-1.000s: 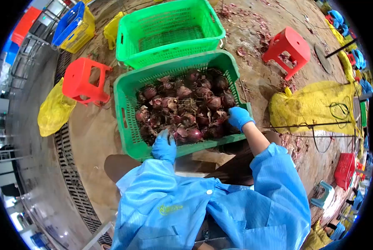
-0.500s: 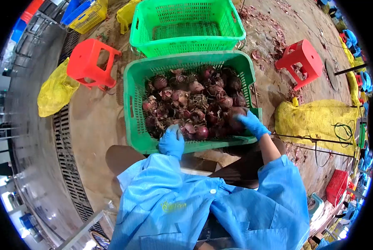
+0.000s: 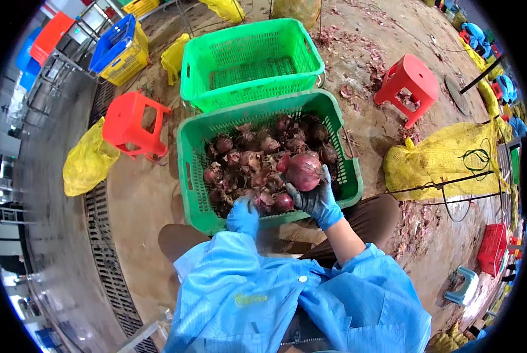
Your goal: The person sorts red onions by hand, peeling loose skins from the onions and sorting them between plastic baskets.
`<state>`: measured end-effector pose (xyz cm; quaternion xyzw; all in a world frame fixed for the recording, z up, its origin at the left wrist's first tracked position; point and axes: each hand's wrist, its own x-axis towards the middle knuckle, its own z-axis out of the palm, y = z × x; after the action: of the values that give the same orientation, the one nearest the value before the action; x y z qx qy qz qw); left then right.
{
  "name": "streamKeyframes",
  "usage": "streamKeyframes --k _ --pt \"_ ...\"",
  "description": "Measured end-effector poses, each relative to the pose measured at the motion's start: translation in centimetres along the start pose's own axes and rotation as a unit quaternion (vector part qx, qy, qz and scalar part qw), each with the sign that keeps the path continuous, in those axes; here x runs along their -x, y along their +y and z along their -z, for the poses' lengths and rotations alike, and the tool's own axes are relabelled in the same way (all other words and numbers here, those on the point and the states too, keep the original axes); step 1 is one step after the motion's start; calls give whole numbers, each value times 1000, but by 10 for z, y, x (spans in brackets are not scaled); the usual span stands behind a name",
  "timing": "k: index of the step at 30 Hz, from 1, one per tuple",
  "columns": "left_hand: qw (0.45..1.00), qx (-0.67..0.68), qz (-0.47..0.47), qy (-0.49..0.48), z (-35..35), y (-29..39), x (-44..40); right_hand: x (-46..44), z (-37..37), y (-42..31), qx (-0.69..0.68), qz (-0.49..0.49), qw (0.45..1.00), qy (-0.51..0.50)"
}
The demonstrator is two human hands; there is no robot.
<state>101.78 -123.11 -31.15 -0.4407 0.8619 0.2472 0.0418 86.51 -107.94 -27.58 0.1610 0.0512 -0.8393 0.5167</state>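
A large red onion (image 3: 303, 172) rests in my right hand (image 3: 317, 203), raised above the near right part of the dark green crate (image 3: 187, 126). The gloved fingers wrap around its underside and right side. My left hand (image 3: 243, 217), also in a blue glove, is at the crate's near rim with its fingers curled. Whatever it may hold is hidden. Several red onions (image 3: 250, 160) with dry, ragged skins fill the crate below.
A bright green crate (image 3: 249, 88) stands just beyond. Red stools (image 3: 135, 125) flank the crates, the second stool (image 3: 409, 88) to the right. Yellow mesh bags (image 3: 440, 163) lie at both sides. Onion skins litter the floor, and a drain grate (image 3: 107, 253) runs along the left.
My right hand has lifted the large onion from the pile, turned palm up and moved toward the middle. My left hand stays near the rim. The whole view has shifted.
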Motion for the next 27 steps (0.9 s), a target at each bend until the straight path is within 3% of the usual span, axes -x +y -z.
streamKeyframes --k 9,11,13,15,19,20,21,23,24,26,27 --pt "999 29 -30 -4 -10 -10 -4 14 -33 -4 23 77 997 -5" --pt "997 70 -31 26 -19 -17 -10 8 -25 -7 49 103 992 56" --pt "939 324 -90 72 -32 -16 -24 6 -21 -4 71 100 992 36" --pt "888 421 -170 76 28 42 0 2 -12 3 131 135 979 75" --pt "852 310 -412 87 65 89 5 -3 -4 21 118 121 985 37" --pt "857 283 -421 95 74 99 12 -5 -6 28 182 173 966 61" --pt "860 289 -410 89 69 103 12 -4 -8 33 189 165 968 25" --pt "820 433 -367 66 53 104 11 -5 -8 47 187 177 961 99" --pt "820 433 -370 66 48 107 13 -9 -5 50 195 187 960 77" --pt "759 595 -264 19 43 108 18 -10 -2 52 178 186 964 70" --pt "759 594 -265 18 45 107 20 -10 -2 53 162 183 967 64"
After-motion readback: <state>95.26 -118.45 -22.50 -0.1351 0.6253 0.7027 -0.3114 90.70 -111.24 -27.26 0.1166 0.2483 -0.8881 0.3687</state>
